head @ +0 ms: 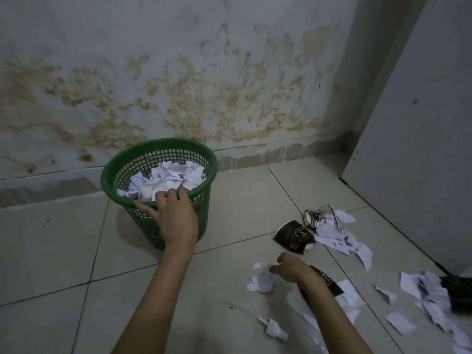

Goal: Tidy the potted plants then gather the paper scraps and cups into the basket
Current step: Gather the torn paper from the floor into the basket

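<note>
The green basket stands on the floor tiles close against the stained wall, already well filled with crumpled paper. Your left hand lies over its near rim, thumb splayed along the outside, fingers curled inward onto the paper; whether that grip is pinching a piece or merely pressing the heap down, you cannot tell from here.

Your right hand hovers low over the floor well to the right, its grip loosely spread, fingers reaching toward a small crumpled scrap and not yet closed on it.

What could go wrong: the basket is light mesh, and leaning your weight on the near rim could tip it toward you and spill the paper. The heap sits near the top, so cups dropped on it may roll off. A loose pinch on thin scraps would likely shed some on the way over.

The count: one basket. Two dark paper cups lie plainly visible, a crushed one and one on its side behind it; a third dark cup-like piece shows beside your right wrist, partly hidden. Loose scraps number well over a dozen, scattered to the right. A dark object at the right edge is unclear. No potted plants are in view.
</note>
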A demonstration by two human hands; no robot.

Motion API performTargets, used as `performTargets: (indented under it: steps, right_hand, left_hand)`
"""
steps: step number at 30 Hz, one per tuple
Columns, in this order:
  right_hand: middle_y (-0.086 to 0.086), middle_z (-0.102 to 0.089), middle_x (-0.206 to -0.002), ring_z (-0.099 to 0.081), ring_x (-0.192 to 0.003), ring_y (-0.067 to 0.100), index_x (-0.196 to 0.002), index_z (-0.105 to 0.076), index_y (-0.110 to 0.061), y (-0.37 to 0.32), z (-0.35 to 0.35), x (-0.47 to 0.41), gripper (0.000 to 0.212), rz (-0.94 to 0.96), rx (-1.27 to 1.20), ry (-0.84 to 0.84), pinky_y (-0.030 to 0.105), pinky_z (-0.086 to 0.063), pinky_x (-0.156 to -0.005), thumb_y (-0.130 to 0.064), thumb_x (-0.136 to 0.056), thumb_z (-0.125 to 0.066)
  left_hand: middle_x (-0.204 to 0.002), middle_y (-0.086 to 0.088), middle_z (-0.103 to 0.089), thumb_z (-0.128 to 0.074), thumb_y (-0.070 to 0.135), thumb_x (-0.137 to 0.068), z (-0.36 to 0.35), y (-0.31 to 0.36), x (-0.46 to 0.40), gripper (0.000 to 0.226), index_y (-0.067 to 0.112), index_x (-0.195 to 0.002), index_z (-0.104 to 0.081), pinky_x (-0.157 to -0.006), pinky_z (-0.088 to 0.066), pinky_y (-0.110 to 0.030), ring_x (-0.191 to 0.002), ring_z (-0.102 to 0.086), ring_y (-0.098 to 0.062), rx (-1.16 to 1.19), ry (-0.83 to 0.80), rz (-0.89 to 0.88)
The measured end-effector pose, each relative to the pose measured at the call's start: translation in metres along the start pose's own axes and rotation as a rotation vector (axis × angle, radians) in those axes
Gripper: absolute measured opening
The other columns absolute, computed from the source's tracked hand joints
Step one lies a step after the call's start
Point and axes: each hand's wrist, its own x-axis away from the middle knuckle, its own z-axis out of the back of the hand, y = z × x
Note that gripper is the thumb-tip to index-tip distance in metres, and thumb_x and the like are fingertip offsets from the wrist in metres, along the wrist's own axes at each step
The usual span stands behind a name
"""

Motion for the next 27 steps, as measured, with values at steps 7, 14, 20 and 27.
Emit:
performTargets:
  steps: [7,14,20,27]
  right_hand:
    - [0.019,-0.04,-0.139,-0.041,-0.128,0.032,-0.135,-0.035,-0.003,0.002,-0.012,-0.002,0.052,0.019,0.033,0.066,0.034,-0.037,-0.101,-0.027,-0.092,-0.052]
    - [0.017,-0.023,-0.144,-0.025,-0.128,0.045,-0.145,-0.019,-0.029,-0.002,-0.051,-0.008,0.062,0.225,0.346,0.069,0.049,-0.037,-0.099,-0.024,-0.092,-0.051]
    - [0.024,-0.035,-0.132,-0.031,-0.123,0.04,-0.139,-0.036,-0.013,0.01,-0.056,-0.003,0.045,0.277,0.429,0.163,0.05,-0.044,-0.089,-0.01,-0.094,-0.036]
    - [0.013,-0.031,-0.143,-0.026,-0.131,0.031,-0.139,-0.037,-0.019,0.039,-0.036,0.022,0.047,0.256,0.174,0.346,0.043,-0.04,-0.097,-0.015,-0.093,-0.047]
  left_hand:
    - [-0.106,-0.01,-0.064,-0.046,0.0,-0.085,-0.01,0.022,-0.001,0.035,0.009,-0.115,-0.06,-0.11,0.006,-0.063,-0.115,-0.046,-0.029,0.095,0.029,-0.181]
    - [-0.114,-0.004,-0.061,-0.046,0.007,-0.089,-0.012,0.072,0.004,0.033,0.014,-0.12,-0.056,-0.112,0.005,-0.058,-0.121,-0.042,-0.023,0.164,-0.048,-0.407]
    - [-0.114,-0.001,-0.06,-0.045,0.01,-0.09,-0.013,0.096,0.026,0.032,0.016,-0.119,-0.056,-0.113,0.004,-0.057,-0.121,-0.042,-0.021,0.19,-0.071,-0.506]
    - [-0.114,-0.011,-0.062,-0.055,0.006,-0.084,-0.011,0.107,0.047,0.028,0.009,-0.111,-0.063,-0.111,0.001,-0.063,-0.118,-0.049,-0.029,0.361,-0.016,-0.539]
